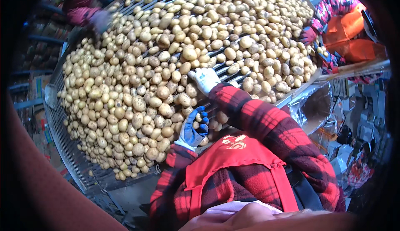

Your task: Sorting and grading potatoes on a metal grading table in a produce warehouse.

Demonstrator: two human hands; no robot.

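Potatoes [125,106] lie in a broad heap on a slatted metal table [73,156]. My left hand [191,129], in a white glove with blue palm and fingertips, is at the heap's near edge. Its fingers curl inward, and whatever they close around is not clear. Farther off and to the right, my right hand [205,81] in a white glove reaches over a gap in the heap where bare slats show. Its back faces up and its fingers bend down among the potatoes; the fingertips and anything in them are hidden.
At the far left another person's gloved hand [100,21] is blurred over the heap. Another person's pink glove [308,35] touches its right edge, beside an orange apron [348,31]. A foil-lined container [312,106] stands right of the table. Boxes crowd both sides.
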